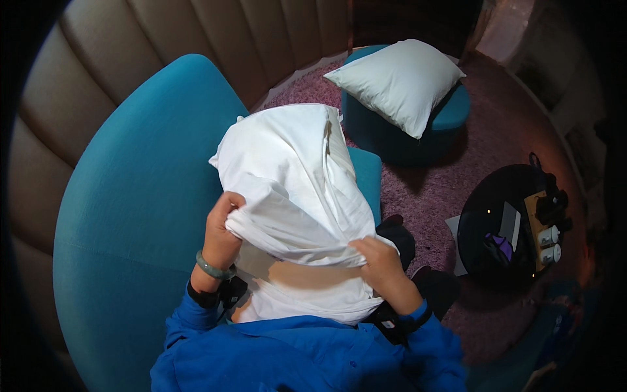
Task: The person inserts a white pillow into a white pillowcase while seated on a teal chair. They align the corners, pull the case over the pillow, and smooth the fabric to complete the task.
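Note:
A white pillowcase (281, 157) lies bunched over a pillow across my lap, its far end resting toward the teal chair seat. My left hand (222, 225) is closed on the left end of the case's gathered hem. On the right end of the same hem, my right hand (382, 264) pinches the cloth. The hem is stretched between both hands, and a shaded cream-white surface (307, 277) shows beneath it, close to my body. Whether that surface is the pillow or the case's lower layer, I cannot tell.
A teal chair back (137, 176) rises at my left. Ahead to the right, another white pillow (405, 81) sits on a teal stool (366, 130). A round black table (477, 228) at the right holds cups (550, 245) on a wooden tray and a purple item (501, 247). Pinkish carpet (418, 196) covers the floor.

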The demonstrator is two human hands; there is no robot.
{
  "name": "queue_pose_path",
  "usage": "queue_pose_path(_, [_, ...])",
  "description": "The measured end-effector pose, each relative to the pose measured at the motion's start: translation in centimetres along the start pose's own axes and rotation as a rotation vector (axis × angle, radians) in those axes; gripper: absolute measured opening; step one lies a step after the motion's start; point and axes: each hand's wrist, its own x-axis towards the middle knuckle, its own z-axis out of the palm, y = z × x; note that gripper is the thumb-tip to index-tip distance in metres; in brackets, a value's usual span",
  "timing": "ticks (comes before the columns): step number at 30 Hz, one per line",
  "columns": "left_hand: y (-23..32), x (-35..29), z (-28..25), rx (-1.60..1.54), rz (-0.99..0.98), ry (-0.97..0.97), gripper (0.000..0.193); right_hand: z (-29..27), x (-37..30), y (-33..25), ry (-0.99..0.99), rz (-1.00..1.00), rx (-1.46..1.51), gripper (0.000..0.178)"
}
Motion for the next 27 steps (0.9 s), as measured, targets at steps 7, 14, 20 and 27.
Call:
queue_pose_path(7, [-0.8,-2.4,0.0,0.891,0.066,-0.176,0.017,-2.1,-0.4,-0.2,0.45,0.086,0.691,0.019])
queue_pose_path(14, [-1.4,-1.6,-0.5,0.783,0.139,0.319,0.021,-2.0,-2.7,-2.2,0.083,0.097,0.444,0.035])
queue_pose_path(20, [-0.5,-0.7,-1.0,0.263,0.137,0.176,0.03,-0.7,-1.4,-0.7,0.263,-0.023,0.015,0.027])
queue_pose_path(27, [-0.6,-2.4,0.2,0.883,0.077,-0.043,0.031,-2.1,-2.0,-1.4,0.551,-0.001,0.673,0.02])
